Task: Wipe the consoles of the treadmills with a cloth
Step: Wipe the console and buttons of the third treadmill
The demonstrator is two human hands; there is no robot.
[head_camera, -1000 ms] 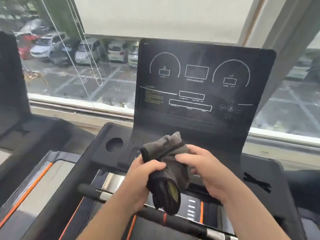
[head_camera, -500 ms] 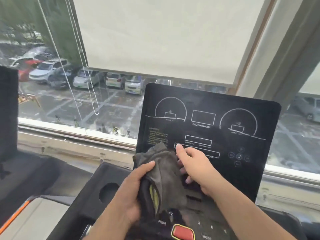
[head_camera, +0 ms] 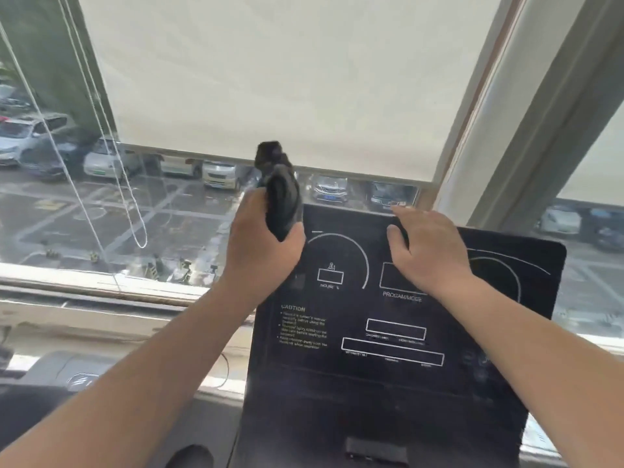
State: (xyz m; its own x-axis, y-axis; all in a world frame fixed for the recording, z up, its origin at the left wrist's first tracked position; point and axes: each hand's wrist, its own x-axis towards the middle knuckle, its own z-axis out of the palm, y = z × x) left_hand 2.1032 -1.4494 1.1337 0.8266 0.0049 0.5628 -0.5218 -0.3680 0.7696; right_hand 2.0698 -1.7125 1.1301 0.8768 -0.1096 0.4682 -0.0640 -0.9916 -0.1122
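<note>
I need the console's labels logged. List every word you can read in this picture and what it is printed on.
"INCLINE %": on the console panel, under the left arc.
"PROGAM/MODE": console, under the centre box, as printed.
"CAUTION": console, heading at lower left.
Too small or blurred: the lines under CAUTION, the captions below the lower boxes, the button icons at right, the car plates outside.
</note>
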